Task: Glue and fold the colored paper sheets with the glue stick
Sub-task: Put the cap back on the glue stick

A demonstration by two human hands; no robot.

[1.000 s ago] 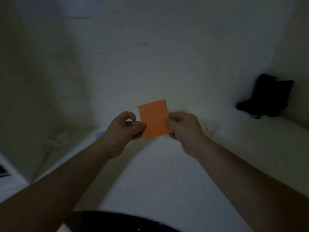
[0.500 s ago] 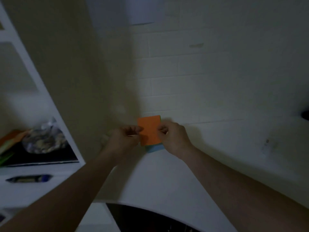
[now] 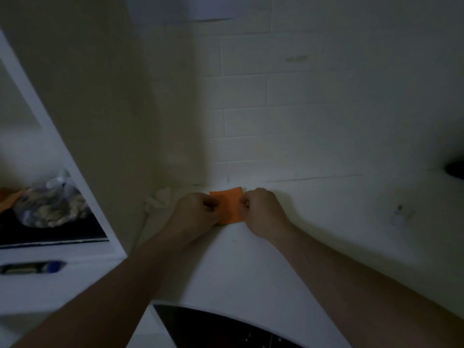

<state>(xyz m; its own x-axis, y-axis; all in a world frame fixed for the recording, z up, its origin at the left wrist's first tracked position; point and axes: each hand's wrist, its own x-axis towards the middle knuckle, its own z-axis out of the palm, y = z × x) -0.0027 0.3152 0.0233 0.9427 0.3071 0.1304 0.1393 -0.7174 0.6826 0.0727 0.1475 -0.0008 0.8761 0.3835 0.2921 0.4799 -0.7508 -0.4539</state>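
Note:
A small orange paper sheet [image 3: 229, 205] lies low on the white counter [image 3: 251, 267] near the tiled back wall. My left hand [image 3: 194, 213] pinches its left edge with curled fingers. My right hand [image 3: 261, 209] pinches its right edge the same way. A thin greenish sliver shows at the sheet's top right corner, likely another sheet underneath. No glue stick shows clearly in this dim view.
A crumpled white cloth [image 3: 158, 199] lies left of my hands by the corner. To the far left is a white shelf unit [image 3: 82, 172] with a plastic bag [image 3: 50, 204] of items and a dark pen-like object [image 3: 32, 268]. A dark round object [image 3: 226, 330] sits at the bottom edge.
My hands brought the orange sheet from mid-air down toward the counter by the wall. The view swung left, so the shelf came in and the black object at the right left.

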